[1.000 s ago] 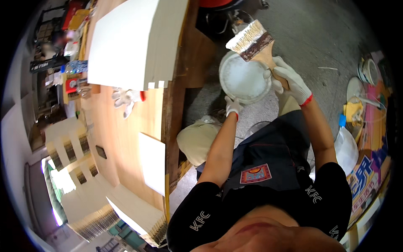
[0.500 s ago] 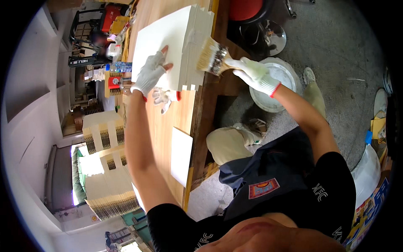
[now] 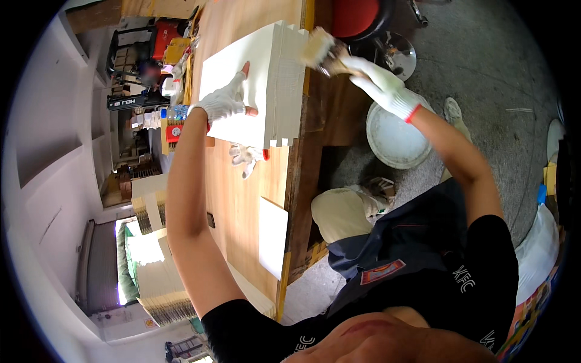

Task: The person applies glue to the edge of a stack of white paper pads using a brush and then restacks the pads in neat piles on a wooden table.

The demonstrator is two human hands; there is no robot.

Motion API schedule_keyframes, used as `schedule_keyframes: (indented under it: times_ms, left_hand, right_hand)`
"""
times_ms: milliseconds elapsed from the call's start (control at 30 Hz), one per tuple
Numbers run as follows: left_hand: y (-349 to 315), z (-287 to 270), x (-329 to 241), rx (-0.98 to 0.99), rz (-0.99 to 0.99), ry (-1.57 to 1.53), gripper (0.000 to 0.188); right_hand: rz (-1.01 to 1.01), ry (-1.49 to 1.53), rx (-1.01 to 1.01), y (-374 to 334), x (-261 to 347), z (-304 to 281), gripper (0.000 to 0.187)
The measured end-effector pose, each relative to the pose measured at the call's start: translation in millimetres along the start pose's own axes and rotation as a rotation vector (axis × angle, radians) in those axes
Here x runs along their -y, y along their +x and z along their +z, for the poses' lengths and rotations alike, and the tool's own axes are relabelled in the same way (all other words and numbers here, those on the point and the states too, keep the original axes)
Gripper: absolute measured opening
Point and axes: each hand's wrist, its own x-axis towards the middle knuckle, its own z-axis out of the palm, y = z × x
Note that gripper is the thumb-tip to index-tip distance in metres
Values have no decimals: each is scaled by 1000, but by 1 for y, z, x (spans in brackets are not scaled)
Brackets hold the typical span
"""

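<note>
Head view: the gloved left hand (image 3: 227, 103) is spread on top of the stack of white sheets (image 3: 261, 80), which is set on the worktop (image 3: 236, 209). The wide brush (image 3: 325, 54) is gripped by its handle in the right hand (image 3: 385, 89), its bristles blurred beside the stack's side; contact cannot be told. Brushing is judged unfinished, though how much is coated cannot be made out. The white board (image 3: 273, 237) is placed apart, untouched.
</note>
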Motion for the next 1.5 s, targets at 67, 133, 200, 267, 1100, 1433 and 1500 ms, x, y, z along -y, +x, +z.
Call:
schedule_keyframes:
  times_ms: [67,133,200,267,1100,1433,1500]
  left_hand:
    - [6,2,12,-33,65,35,132]
    - [11,-1,7,30,8,9,134]
    - [4,-10,-19,108,-70,-64,133]
    - [-3,-11,-31,93,-100,-18,133]
    - [8,-2,7,-8,26,18,131]
    - [11,1,8,-47,119,67,129]
    - [10,3,18,-30,99,41,130]
  right_hand:
    - [197,-117,-95,34,23,23,42]
    - [403,-126,-30,38,55,56,45]
    - [379,-81,-2,1,49,89,50]
    - [106,128,20,-38,53,92,49]
    - [575,300,448,-107,191,115,59]
    - [573,157,316,-121,130,120,51]
    - [532,138,371,-125,132,96,55]
